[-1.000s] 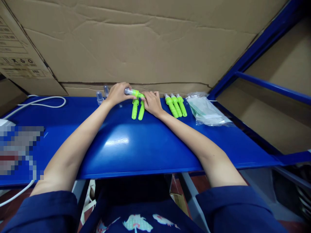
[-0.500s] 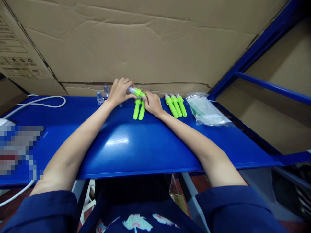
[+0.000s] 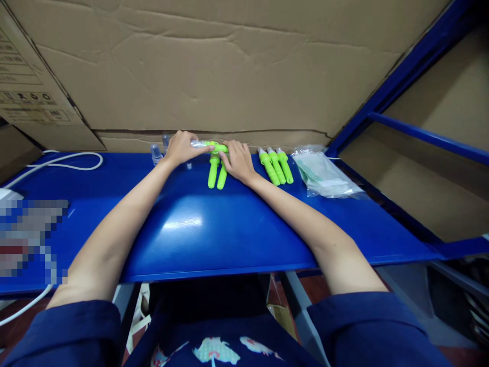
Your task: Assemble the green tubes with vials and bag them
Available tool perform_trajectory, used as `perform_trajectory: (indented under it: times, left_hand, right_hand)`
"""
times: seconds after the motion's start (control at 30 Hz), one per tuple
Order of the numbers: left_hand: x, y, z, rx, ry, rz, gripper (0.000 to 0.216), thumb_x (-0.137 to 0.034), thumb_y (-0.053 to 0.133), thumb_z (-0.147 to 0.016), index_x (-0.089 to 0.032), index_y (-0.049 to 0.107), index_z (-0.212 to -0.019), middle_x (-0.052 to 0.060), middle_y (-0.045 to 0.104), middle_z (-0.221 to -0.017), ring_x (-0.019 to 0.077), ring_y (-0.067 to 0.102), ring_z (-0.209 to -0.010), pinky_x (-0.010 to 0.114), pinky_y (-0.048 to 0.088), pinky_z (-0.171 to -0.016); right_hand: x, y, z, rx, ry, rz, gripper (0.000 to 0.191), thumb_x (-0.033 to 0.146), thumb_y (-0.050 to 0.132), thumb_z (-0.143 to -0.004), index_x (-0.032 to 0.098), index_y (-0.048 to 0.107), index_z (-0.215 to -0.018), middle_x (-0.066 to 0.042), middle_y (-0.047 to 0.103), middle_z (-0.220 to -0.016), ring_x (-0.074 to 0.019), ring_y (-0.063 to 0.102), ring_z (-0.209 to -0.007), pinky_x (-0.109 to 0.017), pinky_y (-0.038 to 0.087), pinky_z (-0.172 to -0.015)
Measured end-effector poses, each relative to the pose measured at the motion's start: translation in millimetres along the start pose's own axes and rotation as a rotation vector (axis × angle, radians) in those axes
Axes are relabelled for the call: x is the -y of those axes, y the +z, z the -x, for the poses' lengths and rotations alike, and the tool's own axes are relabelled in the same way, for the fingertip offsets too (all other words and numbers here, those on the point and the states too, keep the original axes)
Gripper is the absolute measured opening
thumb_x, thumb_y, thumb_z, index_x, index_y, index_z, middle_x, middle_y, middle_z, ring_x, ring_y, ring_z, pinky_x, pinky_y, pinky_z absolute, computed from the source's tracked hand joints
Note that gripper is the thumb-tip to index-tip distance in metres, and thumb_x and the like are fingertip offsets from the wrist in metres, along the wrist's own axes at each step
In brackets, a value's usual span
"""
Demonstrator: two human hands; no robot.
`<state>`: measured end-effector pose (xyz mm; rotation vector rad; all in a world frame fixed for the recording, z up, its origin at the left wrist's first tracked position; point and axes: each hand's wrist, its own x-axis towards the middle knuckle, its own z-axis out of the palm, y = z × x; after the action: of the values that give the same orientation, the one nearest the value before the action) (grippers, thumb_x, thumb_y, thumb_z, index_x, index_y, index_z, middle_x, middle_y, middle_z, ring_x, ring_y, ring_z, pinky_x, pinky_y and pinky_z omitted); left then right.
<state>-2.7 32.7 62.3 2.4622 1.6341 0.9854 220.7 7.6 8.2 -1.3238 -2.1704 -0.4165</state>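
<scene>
Between both hands, just above the back of the table, lies a bright green tube with a clear end (image 3: 220,148), held about level. My left hand (image 3: 179,149) is closed around its clear end at the left. At the other end, my right hand (image 3: 240,163) grips the green body with thumb and fingers. Below it, two more green tubes (image 3: 212,174) rest side by side on the table, their upper ends partly covered by the held one and my right hand. Clear plastic caps (image 3: 155,152) stand to the left, partly behind my left hand.
Three green tubes with clear tips (image 3: 274,167) lie in a row to the right. Beyond them is a clear plastic bag (image 3: 326,173) with pale contents. A white cable (image 3: 89,159) loops at the left of the blue table (image 3: 237,234). Cardboard (image 3: 214,76) walls the back.
The held tube has swung from a slant to nearly level and moved a little left. My left hand has shifted left and slightly lower with the clear end; my right hand stays close by.
</scene>
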Motion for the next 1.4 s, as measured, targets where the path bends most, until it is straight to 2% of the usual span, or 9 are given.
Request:
perform_trajectory:
  times: [0.1, 0.23, 0.4, 0.57, 0.77, 0.93, 1.23, 1.4]
  left_hand:
    - [1, 1, -1, -0.019, 0.009, 0.027, 0.062, -0.078, 0.067, -0.075, -0.018, 0.06, -0.064, 0.003, 0.048, -0.054, 0.0193, 0.051, -0.068, 0.034, 0.039, -0.07]
    - [0, 0, -1, -0.003, 0.016, 0.057, 0.063, -0.077, 0.067, -0.077, -0.016, 0.06, -0.064, 0.002, 0.044, -0.054, 0.0174, 0.047, -0.068, 0.033, 0.036, -0.068]
    - [-5, -1, 1, 0.043, 0.04, 0.034, 0.056, -0.073, 0.067, -0.079, -0.017, 0.066, -0.072, 0.005, 0.052, -0.062, 0.0229, 0.053, -0.077, 0.035, 0.037, -0.073]
    - [-7, 1, 1, 0.065, 0.104, -0.002, 0.06, -0.077, 0.065, -0.079, -0.018, 0.069, -0.073, 0.007, 0.056, -0.065, 0.0256, 0.058, -0.079, 0.035, 0.038, -0.075]
    - [-4, -1, 1, 0.022, 0.162, -0.085, 0.066, -0.083, 0.062, -0.078, -0.018, 0.072, -0.076, 0.01, 0.061, -0.07, 0.0298, 0.061, -0.087, 0.036, 0.039, -0.079]
    - [4, -3, 0, -0.017, 0.2, -0.076, 0.064, -0.081, 0.066, -0.077, -0.018, 0.073, -0.083, 0.01, 0.062, -0.073, 0.0331, 0.061, -0.096, 0.041, 0.04, -0.088]
    - [9, 1, 4, 0.048, 0.232, -0.081, 0.056, -0.077, 0.07, -0.074, -0.02, 0.068, -0.078, 0.006, 0.055, -0.068, 0.0343, 0.063, -0.097, 0.046, 0.039, -0.095]
    - [11, 1, 5, 0.078, 0.249, -0.092, 0.053, -0.074, 0.071, -0.072, -0.022, 0.066, -0.076, 0.005, 0.053, -0.066, 0.0338, 0.064, -0.094, 0.048, 0.04, -0.095]
  right_hand:
    - [-1, 0, 0, 0.015, -0.038, 0.033, 0.05, 0.038, 0.03, -0.107, 0.01, 0.052, -0.141, -0.023, 0.064, -0.131, -0.0361, 0.057, -0.122, -0.05, 0.04, -0.103]
    - [0, -3, -2, 0.075, -0.074, 0.123, 0.047, 0.026, 0.035, -0.102, 0.006, 0.053, -0.14, -0.025, 0.063, -0.132, -0.0376, 0.056, -0.124, -0.051, 0.041, -0.103]
    - [5, -9, -2, 0.161, -0.007, 0.173, 0.04, 0.027, 0.038, -0.101, 0.007, 0.059, -0.128, -0.025, 0.068, -0.125, -0.0371, 0.063, -0.116, -0.045, 0.047, -0.091]
    - [9, -15, -1, 0.216, 0.098, 0.171, 0.041, 0.035, 0.045, -0.101, 0.011, 0.06, -0.13, -0.021, 0.073, -0.122, -0.0362, 0.07, -0.104, -0.038, 0.048, -0.077]
    - [15, -25, -6, 0.245, 0.149, 0.17, 0.036, 0.033, 0.048, -0.101, 0.014, 0.065, -0.127, -0.019, 0.076, -0.118, -0.0369, 0.072, -0.105, -0.04, 0.048, -0.079]
    - [21, -35, -13, 0.282, 0.165, 0.165, 0.036, 0.033, 0.052, -0.1, 0.016, 0.068, -0.128, -0.02, 0.077, -0.114, -0.0378, 0.072, -0.105, -0.041, 0.049, -0.082]
    - [18, -49, -22, 0.448, 0.138, -0.029, 0.026, 0.033, 0.059, -0.094, 0.018, 0.078, -0.103, -0.012, 0.079, -0.103, -0.0291, 0.073, -0.094, -0.032, 0.048, -0.071]
    - [17, -56, -27, 0.553, 0.095, -0.195, 0.015, 0.022, 0.062, -0.088, 0.015, 0.074, -0.089, -0.006, 0.073, -0.079, -0.0193, 0.068, -0.074, -0.026, 0.045, -0.065]
